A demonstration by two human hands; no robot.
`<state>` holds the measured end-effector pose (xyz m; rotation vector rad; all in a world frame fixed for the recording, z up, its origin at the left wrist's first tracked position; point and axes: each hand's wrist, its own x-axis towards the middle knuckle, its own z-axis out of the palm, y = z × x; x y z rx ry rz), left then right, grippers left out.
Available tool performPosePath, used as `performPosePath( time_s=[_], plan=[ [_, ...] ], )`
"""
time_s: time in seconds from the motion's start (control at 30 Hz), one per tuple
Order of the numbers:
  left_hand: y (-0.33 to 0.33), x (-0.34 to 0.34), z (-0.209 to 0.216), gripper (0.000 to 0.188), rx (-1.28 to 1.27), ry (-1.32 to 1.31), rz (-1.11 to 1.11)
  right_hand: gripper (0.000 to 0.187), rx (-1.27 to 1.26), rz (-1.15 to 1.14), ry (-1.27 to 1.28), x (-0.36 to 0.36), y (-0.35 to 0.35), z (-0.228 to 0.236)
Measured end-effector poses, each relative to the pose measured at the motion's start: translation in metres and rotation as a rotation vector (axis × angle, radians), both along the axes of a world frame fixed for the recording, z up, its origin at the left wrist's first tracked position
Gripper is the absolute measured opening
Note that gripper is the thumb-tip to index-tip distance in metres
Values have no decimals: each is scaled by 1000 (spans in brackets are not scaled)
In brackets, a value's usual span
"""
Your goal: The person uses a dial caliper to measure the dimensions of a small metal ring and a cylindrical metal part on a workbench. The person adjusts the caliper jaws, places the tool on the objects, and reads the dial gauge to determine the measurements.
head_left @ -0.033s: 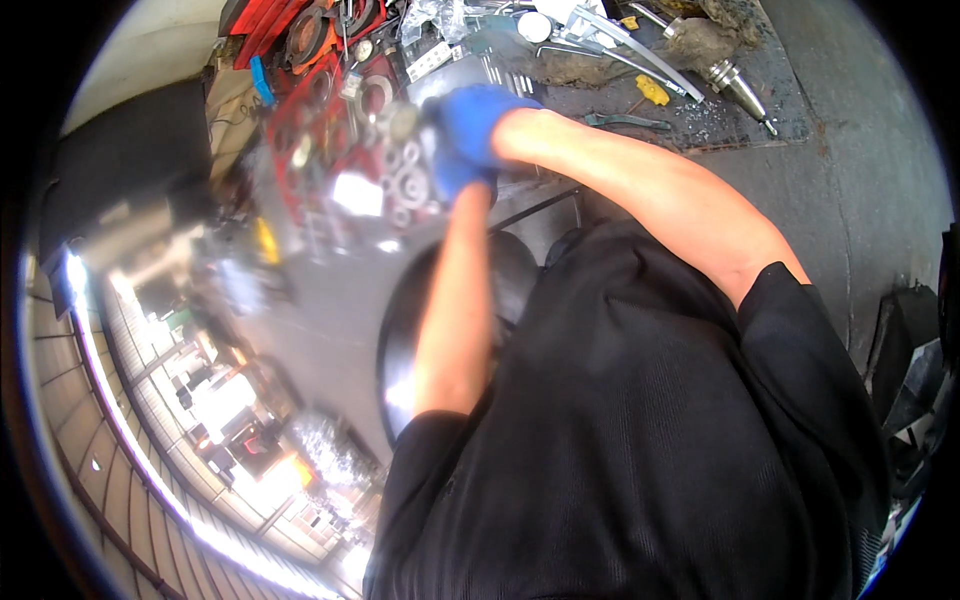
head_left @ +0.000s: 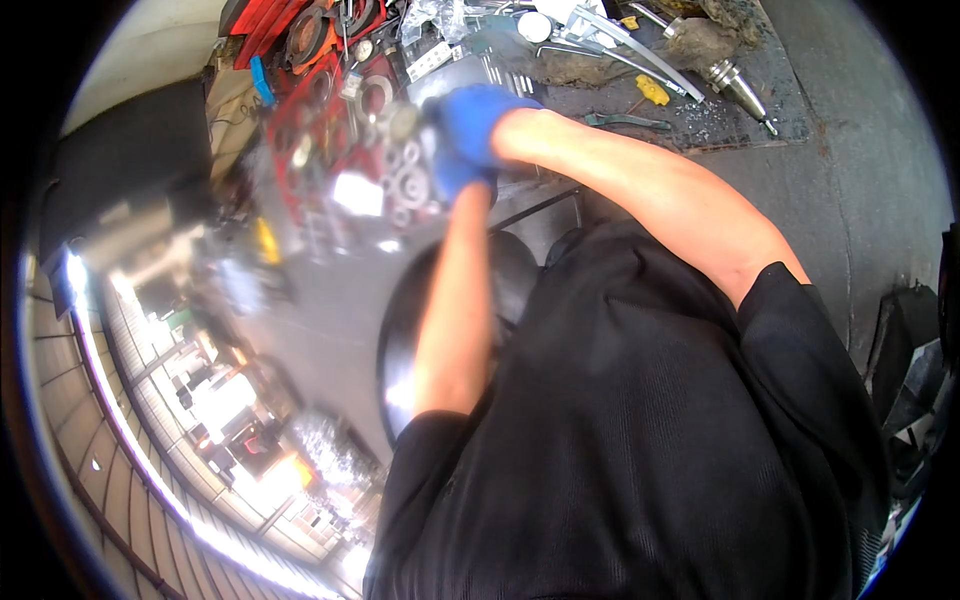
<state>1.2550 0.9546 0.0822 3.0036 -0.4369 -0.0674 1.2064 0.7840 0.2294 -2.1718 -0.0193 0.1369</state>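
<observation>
Both my hands wear blue gloves and are close together, one over the other, at the bench edge. My right hand (head_left: 480, 118) reaches in from the right with its fingers curving left. Just below it, my left hand (head_left: 458, 174) comes up from the lower edge. Motion smears the fingers, so I cannot make out what they hold, if anything. Beside them on the left lie blurred metal rings (head_left: 411, 186) and a bright white rectangular piece (head_left: 357, 194). A round olive-brown piece (head_left: 404, 122) shows right by the right hand's fingers.
A metal tool holder (head_left: 738, 90), a yellow piece (head_left: 652, 90), a long metal bar-like tool (head_left: 640, 50) and a hex key (head_left: 580, 54) lie on the bench at the upper right. Red trays (head_left: 265, 35) stand upper left. Below my left forearm is a dark round seat-like shape (head_left: 400, 340).
</observation>
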Motion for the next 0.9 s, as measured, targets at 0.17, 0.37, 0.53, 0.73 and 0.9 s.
performPosePath(
  time_s=[0.17, 0.37, 0.53, 0.73, 0.9],
  plan=[
    [2, 2, -6, 40, 16, -19, -12, 33, 28, 3, 2, -5, -3, 0],
    [8, 4, -17, 40, 47, -38, -42, 36, 103, -9, -51, -15, -9, -16],
    [14, 7, -26, 40, 70, -57, -63, 35, 57, 34, 22, -18, -12, 1],
    [19, 10, -36, 39, 96, -74, -79, 39, 3, 58, 85, -10, -9, 14],
    [23, 13, -44, 39, 119, -90, -100, 38, 5, 40, 79, -11, -8, 19]
  ],
)
